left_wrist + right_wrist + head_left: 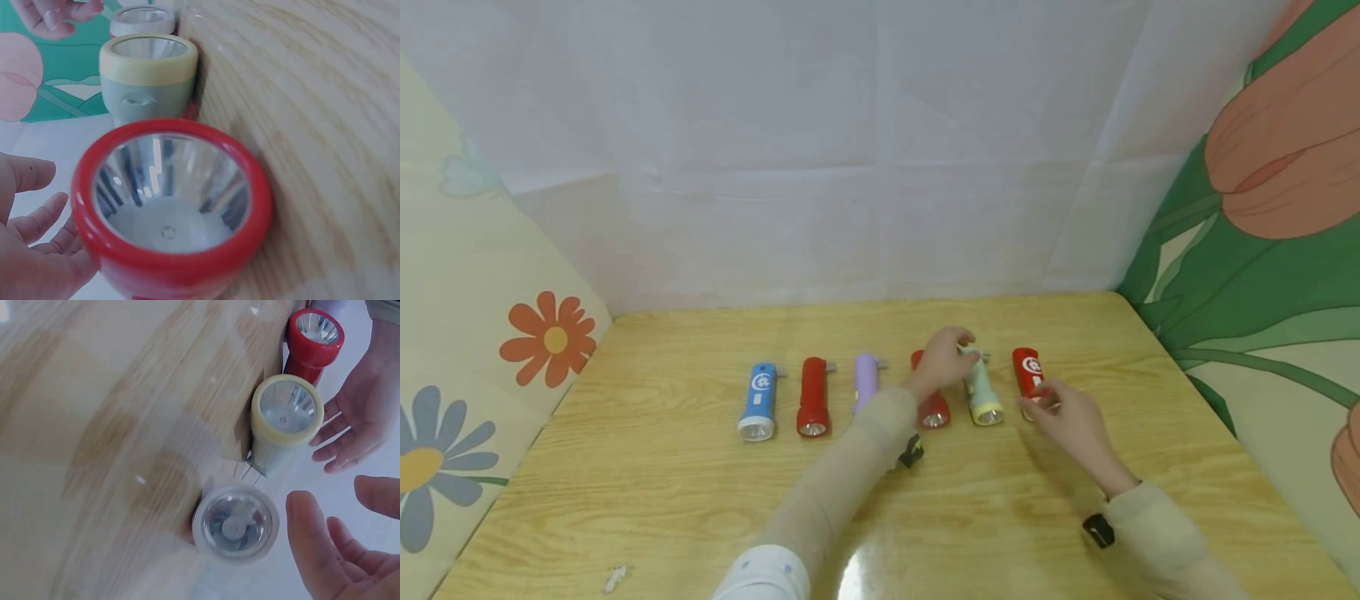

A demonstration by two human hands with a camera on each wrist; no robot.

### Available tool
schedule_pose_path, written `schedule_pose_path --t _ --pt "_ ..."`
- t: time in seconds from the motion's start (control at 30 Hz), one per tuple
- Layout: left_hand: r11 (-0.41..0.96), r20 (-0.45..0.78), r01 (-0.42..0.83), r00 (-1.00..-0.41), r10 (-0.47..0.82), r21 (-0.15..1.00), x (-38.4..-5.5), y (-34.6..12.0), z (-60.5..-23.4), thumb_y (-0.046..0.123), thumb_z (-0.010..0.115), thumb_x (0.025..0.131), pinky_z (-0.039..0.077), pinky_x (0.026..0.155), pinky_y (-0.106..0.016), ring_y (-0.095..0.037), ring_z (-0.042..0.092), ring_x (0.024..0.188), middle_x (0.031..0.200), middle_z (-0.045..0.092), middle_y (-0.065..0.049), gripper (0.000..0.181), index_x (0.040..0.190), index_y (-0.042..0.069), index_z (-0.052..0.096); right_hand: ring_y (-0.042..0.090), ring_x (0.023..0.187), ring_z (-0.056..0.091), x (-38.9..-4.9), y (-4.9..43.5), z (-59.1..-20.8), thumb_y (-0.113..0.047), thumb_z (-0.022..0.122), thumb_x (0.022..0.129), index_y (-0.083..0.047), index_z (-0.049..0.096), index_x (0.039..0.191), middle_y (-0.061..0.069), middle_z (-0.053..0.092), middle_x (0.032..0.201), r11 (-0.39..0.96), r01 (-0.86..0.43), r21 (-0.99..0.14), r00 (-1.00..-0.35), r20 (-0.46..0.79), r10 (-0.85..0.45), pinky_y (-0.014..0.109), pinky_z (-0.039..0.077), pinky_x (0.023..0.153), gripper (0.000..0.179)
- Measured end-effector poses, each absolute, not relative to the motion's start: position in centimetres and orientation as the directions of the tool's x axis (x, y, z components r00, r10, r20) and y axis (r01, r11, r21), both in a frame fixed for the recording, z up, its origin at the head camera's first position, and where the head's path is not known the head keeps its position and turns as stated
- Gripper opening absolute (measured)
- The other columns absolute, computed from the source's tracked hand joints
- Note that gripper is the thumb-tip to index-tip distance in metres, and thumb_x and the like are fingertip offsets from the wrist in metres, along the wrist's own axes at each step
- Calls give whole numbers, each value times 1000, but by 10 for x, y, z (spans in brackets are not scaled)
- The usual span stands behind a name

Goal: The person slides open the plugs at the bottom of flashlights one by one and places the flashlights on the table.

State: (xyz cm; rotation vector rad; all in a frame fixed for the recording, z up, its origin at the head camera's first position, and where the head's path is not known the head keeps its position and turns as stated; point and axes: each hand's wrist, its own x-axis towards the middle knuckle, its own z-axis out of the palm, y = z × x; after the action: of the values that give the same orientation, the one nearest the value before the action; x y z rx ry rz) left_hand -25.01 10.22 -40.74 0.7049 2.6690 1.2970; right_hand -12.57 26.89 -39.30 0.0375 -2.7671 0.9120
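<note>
In the head view my left hand [942,362] reaches over a red flashlight [935,412], its fingertips near the tail of a pale green flashlight [980,385]. The left wrist view shows the left hand [37,237] with spread, slightly bent fingers beside the red flashlight's rim [172,250]. My right hand [1071,421] is by the front end of the rightmost red flashlight [1028,367], which has a white emblem. In the right wrist view, a gap separates the right hand [334,550] from that flashlight's whitish head [236,524]. Neither hand grips anything.
Further left in the row lie a purple flashlight [866,379], another red flashlight [813,396] and a blue flashlight [759,396]. A small white scrap [615,578] lies near the front of the wooden table [662,467]. A white sheet [820,167] hangs behind.
</note>
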Motion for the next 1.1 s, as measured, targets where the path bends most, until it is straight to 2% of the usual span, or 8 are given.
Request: schedule_pose_path --t 0.13,0.3,0.43,0.6,0.77,0.87,1.0,1.1 --pt "486 143 373 -884 445 791 -252 104 -407 14 61 86 46 70 -21 -18 56 86 101 60 -12 28 110 1 59 29 72 60 -121 278 -391 -16 66 83 6 59 95 16 62 80 815 -94 -571 -973 228 48 32 47 54 26" --pt "462 161 388 -874 458 797 -253 108 -406 15 62 85 45 66 -19 -16 56 83 94 61 -9 30 111 1 59 28 69 60 -116 292 -393 -17 68 81 5 60 93 13 62 76 824 -112 -556 -960 273 54 33 48 55 26" --pt "435 145 364 -877 459 824 -253 113 -404 15 63 84 45 65 -18 -15 56 82 93 61 -7 31 112 2 59 24 66 60 -118 308 -405 -31 67 82 5 60 97 12 62 76 819 -83 -567 -960 266 86 33 48 51 40" --pt "432 106 350 -862 495 831 -259 123 -400 17 64 84 45 64 -18 -14 56 82 95 61 -7 31 112 4 59 13 60 58 -125 325 -419 -50 62 80 5 56 107 16 61 85 798 -8 -603 -981 158 109 31 48 43 61" --pt "489 52 359 -844 534 795 -266 135 -396 20 63 85 44 65 -18 -12 54 83 96 60 -6 33 114 4 58 21 65 61 -125 322 -409 -41 66 81 12 50 112 28 58 94 724 34 -689 -993 57 101 32 52 50 63" --pt "489 13 328 -841 542 808 -270 140 -395 20 62 86 45 62 -19 -14 56 78 94 60 -7 34 115 2 58 25 68 63 -125 317 -403 -34 65 84 16 46 115 33 55 98 702 69 -709 -995 -3 95 33 53 56 62" --pt "453 -21 277 -835 550 848 -276 145 -395 19 62 87 48 55 -21 -23 61 70 100 60 -11 35 117 1 55 25 70 63 -125 313 -400 -31 62 86 18 42 119 34 54 103 704 125 -699 -992 -84 92 31 52 59 62" --pt "461 -25 283 -831 556 841 -279 147 -393 19 61 87 47 54 -19 -23 62 68 107 60 -12 35 117 1 55 24 71 63 -124 313 -400 -31 61 87 18 41 120 33 54 104 702 167 -692 -986 -133 104 31 52 61 63"
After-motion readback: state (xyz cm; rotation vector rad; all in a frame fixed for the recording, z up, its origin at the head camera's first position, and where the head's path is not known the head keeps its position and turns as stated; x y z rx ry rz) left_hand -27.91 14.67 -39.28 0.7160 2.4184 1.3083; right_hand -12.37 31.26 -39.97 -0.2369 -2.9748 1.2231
